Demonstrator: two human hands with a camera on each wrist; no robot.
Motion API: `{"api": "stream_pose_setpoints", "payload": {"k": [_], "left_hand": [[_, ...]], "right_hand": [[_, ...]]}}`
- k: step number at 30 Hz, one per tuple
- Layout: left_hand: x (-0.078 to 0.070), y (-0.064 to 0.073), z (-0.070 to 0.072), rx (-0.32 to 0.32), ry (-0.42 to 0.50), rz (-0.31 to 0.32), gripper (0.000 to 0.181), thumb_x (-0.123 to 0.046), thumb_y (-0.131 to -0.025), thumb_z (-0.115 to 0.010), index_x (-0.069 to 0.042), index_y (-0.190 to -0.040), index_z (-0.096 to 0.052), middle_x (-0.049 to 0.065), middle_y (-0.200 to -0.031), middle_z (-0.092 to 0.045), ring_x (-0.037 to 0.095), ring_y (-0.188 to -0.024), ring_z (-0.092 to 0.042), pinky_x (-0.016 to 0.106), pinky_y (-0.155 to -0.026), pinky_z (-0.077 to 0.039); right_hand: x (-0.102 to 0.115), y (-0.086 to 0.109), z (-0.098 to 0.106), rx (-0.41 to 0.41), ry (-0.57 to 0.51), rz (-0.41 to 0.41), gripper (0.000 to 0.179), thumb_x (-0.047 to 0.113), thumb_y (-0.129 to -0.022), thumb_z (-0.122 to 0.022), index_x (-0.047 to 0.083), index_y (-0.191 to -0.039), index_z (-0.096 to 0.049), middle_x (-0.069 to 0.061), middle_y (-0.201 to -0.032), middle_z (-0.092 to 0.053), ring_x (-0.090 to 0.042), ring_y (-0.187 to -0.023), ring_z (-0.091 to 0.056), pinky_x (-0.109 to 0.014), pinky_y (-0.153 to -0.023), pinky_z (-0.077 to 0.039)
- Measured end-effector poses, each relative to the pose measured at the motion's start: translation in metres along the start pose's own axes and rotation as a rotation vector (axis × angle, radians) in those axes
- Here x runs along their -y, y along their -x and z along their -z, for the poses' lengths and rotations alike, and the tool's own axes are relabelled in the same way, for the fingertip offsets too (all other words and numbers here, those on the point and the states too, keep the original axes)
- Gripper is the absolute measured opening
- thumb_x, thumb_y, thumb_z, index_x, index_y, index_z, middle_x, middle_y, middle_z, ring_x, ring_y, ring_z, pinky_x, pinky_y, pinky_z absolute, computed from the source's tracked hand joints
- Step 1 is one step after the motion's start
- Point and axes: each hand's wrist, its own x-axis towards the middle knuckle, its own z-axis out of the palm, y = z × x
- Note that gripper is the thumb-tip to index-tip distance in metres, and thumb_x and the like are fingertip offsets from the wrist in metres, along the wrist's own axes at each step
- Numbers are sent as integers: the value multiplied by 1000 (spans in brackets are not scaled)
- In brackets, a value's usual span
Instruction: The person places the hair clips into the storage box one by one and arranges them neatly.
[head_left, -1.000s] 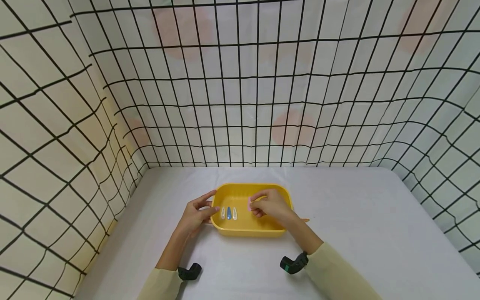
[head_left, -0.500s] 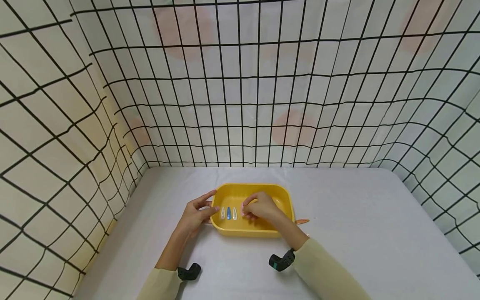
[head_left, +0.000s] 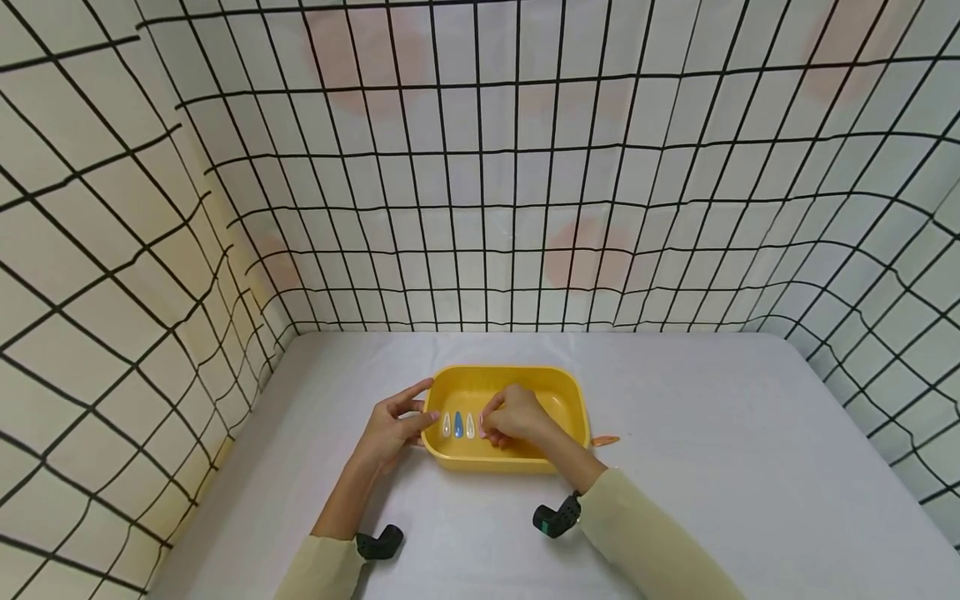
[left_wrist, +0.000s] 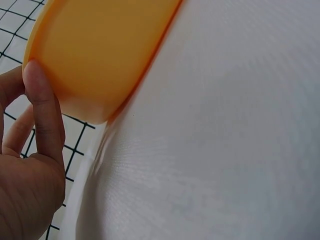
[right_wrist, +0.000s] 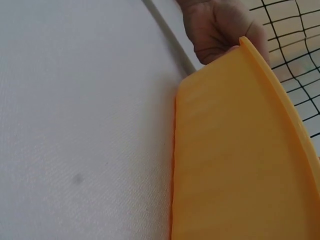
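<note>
A yellow tray (head_left: 498, 466) sits on the white table, and in it three snap hair clips stand upright in a row: a pale clip (head_left: 447, 425), a blue clip (head_left: 458, 425) and another pale clip (head_left: 470, 426). My left hand (head_left: 392, 429) grips the tray's left rim, thumb over the edge; the left wrist view shows that thumb (left_wrist: 42, 95) against the yellow wall. Inside the tray, my right hand (head_left: 517, 417) pinches a pink hair clip (head_left: 482, 423), mostly hidden by the fingers, just right of the row. In the right wrist view, the tray wall (right_wrist: 240, 150) hides the right fingers.
An orange hair clip (head_left: 605, 440) lies on the table just outside the tray's right end. Black wire grid (head_left: 517, 208) panels backed with white cloth enclose the table (head_left: 712, 467) at the back and both sides.
My right hand has moved left inside the tray with the pink hair clip, up beside the row. The orange clip has come into fuller view. My left hand stays on the rim.
</note>
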Motion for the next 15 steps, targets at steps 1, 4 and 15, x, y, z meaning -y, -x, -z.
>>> {"api": "stream_pose_setpoints", "payload": {"k": [1,4,15], "left_hand": [[0,0,0,3,-1,1,65,0,-87,-78,-21,-146,-60,15,-112,-60,19,-61,-66,27,-58,-62],[-1,0,0,8,1,5,66,1,-87,-78,-20,-146,-59,15,-112,-60,19,-61,-65,26,-58,-62],[0,1,2,22,9,0,65,0,-88,-78,-20,-147,-59,12,-109,-60,17,-60,-65,25,-57,-61]], "right_hand": [[-1,0,0,-3,9,3,4,4,-85,-74,1,-85,-72,-8,-63,-67,-15,-49,-62,-22,-48,-56],[-2,-1,-1,-13,17,4,4,3,-84,-74,0,-82,-72,-8,-62,-67,-15,-48,-62,-24,-48,-57],[2,3,-1,-5,5,-31,8,5,-87,-77,0,-84,-72,-10,-67,-69,-17,-52,-67,-27,-54,-61]]}}
